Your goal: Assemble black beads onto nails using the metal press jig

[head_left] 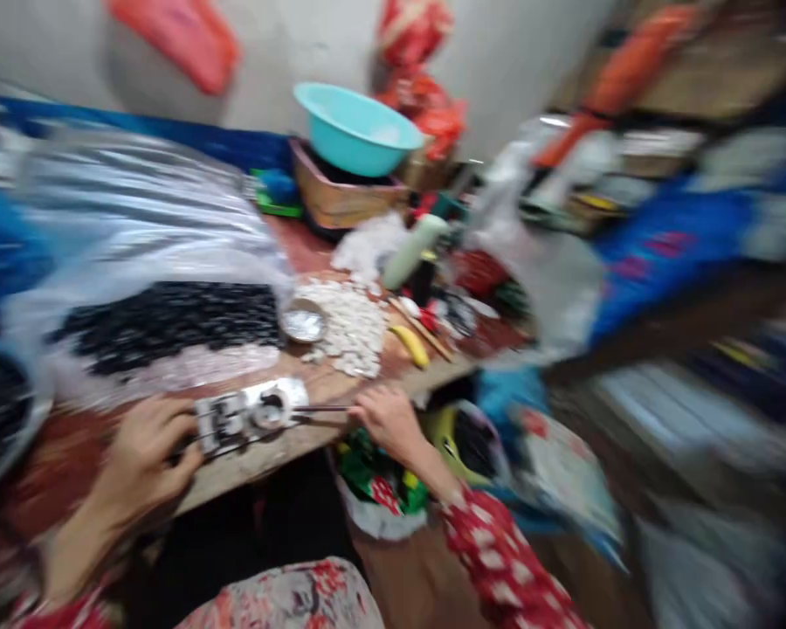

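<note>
A small silvery metal fixture (pixel 252 415) with dark openings lies along the front edge of the wooden table, blurred by motion. My left hand (pixel 148 450) is at its left end, thumb and fingers curled around that end; a dark gap shows between them, and whether a small piece is in it I cannot tell. A thin dark rod (pixel 324 409) sticks out of the fixture's right side. My right hand (pixel 388 421) is closed around the rod's outer end. Behind the fixture are a pile of small white pieces (pixel 350 328) and a round metal dish (pixel 303 321).
Many small black pieces (pixel 176 323) spill from a large clear plastic bag (pixel 144 210) at the left. A basin of black pieces (pixel 39 411) stands at the far left. A yellow object (pixel 410 346), a pale green bottle (pixel 414 252) and a turquoise basin (pixel 360 131) lie beyond.
</note>
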Action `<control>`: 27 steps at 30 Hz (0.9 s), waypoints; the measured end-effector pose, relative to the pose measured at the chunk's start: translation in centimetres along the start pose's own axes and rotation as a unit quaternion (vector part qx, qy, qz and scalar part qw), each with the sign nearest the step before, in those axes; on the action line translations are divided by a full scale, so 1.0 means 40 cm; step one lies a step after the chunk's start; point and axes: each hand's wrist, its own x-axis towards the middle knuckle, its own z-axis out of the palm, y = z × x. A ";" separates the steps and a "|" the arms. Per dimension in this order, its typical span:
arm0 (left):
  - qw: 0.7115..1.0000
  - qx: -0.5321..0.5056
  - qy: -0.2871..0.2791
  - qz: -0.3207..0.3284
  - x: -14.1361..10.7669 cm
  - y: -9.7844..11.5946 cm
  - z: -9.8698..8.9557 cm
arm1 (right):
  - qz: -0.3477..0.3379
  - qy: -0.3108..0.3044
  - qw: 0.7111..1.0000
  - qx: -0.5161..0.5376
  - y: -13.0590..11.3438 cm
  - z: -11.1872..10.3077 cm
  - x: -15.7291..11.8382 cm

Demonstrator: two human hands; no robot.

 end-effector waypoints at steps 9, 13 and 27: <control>0.992 0.056 -0.091 -0.071 -0.002 0.043 -0.033 | -0.134 0.205 0.969 0.013 0.068 0.171 0.173; 0.995 0.056 -0.074 -0.048 -0.018 0.058 -0.026 | -0.163 0.231 0.958 0.053 0.029 0.187 0.184; 0.853 0.418 0.058 -0.307 0.026 -0.085 -0.295 | -0.180 0.256 0.926 0.210 -0.121 0.099 0.150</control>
